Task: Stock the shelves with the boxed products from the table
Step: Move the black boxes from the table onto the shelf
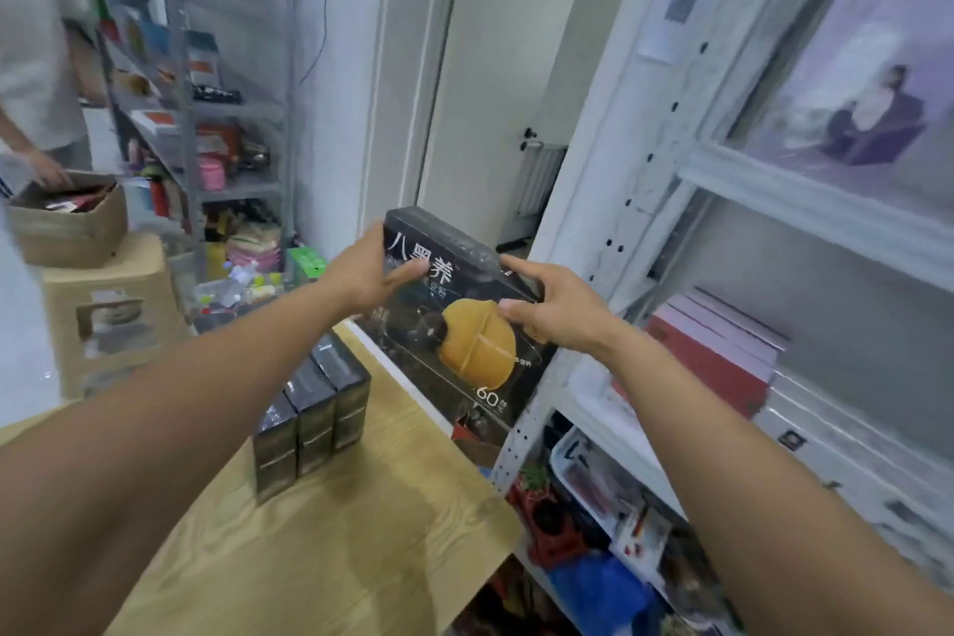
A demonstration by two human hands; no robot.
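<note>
I hold a large black box (454,325) with white characters and an orange round picture up in the air, between the table and the white shelf unit. My left hand (369,274) grips its left edge, thumb across the front. My right hand (552,307) grips its upper right corner. Three more dark boxes (315,408) stand side by side on the wooden table (361,532). The white metal shelf unit (609,201) rises on the right, with red and white boxes (722,351) lying on one shelf.
A grey shelf rack (186,83) full of goods stands at the back left. A person (36,57) reaches into a cardboard box (67,222) stacked on another carton (108,305). Lower shelves at the right hold packets and a blue bag (599,589).
</note>
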